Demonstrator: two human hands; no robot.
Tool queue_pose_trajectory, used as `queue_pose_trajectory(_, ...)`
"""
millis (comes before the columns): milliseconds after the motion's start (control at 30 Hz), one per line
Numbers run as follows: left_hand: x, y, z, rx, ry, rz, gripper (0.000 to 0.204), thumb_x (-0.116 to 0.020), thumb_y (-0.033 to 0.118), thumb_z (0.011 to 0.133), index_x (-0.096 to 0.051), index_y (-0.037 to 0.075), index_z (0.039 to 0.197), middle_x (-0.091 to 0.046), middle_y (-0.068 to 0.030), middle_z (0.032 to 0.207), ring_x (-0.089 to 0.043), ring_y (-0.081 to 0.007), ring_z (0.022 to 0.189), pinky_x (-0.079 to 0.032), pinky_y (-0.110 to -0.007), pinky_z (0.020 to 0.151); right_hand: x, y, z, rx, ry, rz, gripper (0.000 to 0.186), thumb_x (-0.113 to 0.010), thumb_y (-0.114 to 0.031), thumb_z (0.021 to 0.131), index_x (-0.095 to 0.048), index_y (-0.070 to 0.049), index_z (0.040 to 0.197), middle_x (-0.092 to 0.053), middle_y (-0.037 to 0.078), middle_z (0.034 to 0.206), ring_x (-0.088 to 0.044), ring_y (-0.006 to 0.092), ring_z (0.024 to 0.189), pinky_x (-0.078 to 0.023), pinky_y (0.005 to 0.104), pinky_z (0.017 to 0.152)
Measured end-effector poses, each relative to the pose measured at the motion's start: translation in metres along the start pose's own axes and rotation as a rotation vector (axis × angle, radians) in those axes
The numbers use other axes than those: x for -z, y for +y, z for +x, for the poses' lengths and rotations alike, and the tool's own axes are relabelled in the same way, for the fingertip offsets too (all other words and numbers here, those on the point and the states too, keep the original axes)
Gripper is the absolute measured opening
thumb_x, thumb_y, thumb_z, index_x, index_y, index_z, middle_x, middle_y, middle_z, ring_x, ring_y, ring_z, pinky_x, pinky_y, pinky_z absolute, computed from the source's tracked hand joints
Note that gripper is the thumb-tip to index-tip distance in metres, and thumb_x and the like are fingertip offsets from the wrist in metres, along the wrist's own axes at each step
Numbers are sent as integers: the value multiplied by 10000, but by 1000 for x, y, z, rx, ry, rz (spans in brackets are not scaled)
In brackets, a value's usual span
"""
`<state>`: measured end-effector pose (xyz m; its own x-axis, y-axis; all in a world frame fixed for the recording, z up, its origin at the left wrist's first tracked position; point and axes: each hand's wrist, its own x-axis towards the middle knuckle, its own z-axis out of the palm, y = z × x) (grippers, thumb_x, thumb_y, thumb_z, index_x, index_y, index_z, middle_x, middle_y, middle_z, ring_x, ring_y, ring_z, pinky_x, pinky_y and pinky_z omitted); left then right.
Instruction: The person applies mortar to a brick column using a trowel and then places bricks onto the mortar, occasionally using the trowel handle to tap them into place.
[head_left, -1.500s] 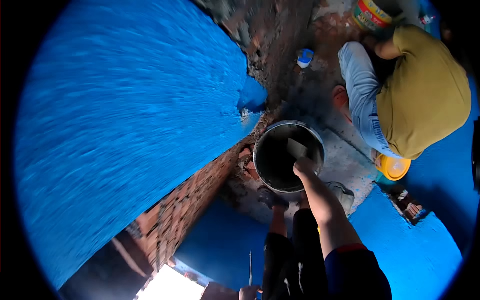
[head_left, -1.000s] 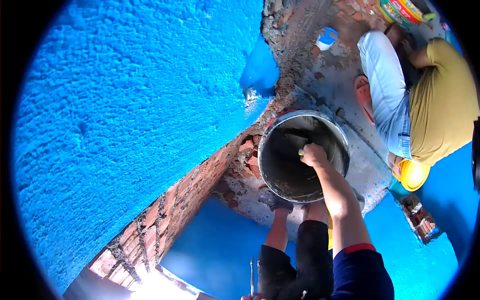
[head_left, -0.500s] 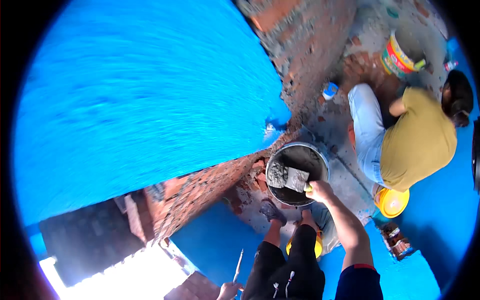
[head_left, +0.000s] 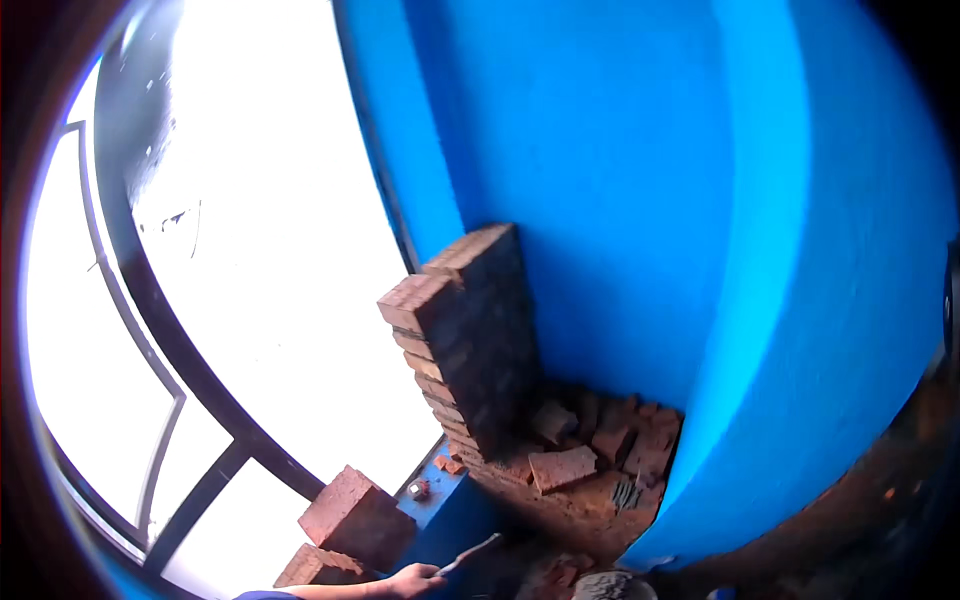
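Observation:
My left hand [head_left: 415,581] comes in low from the left, its fingers closed round a slim pointed tool [head_left: 470,552] with a pale blade. The tool's exact kind is hard to make out; it points up to the right. Beside the hand sit large reddish bricks [head_left: 358,518]. At the lower edge, right of the tool, a rough grey lump like mortar [head_left: 612,586] shows in part; what bears it is hidden. My right hand is out of view.
A short brick wall [head_left: 470,350] stands against the blue wall [head_left: 610,200]. Loose and broken bricks [head_left: 562,468] lie at its foot. To the left is a bright opening with a dark frame [head_left: 200,360]. A blue rounded corner [head_left: 800,330] bulges on the right.
My view has swung from the mortar bucket and the seated co-worker to the brick wall by the opening. My right hand has left view; the left still grips the slim tool.

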<state>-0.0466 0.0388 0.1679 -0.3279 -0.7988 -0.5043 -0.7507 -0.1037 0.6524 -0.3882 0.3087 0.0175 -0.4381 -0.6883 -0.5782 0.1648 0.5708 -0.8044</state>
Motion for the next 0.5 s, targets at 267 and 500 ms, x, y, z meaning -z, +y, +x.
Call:
queue_pose_trajectory(267, 138, 111, -45, -81, 2, -821, 238, -540, 267, 964, -637, 51, 990, -568, -6, 747, -513, -81, 589, -394, -204, 520, -1, -312, -47, 205, -315, -87, 222, -644, -217, 904, -572, -75, 750, -529, -18, 583, -468, 75, 475, -359, 243, 442)
queue_pose_trajectory(500, 310, 198, -10, -547, 140, -1000, 429, -541, 72, 919, -407, 12, 1321, -507, -20, 796, -423, -73, 532, -352, -218, 458, -57, -538, -35, 455, -412, -41, 195, -623, -201, 909, -588, -32, 818, -574, 24, 656, -546, 93, 560, -464, 278, 510)
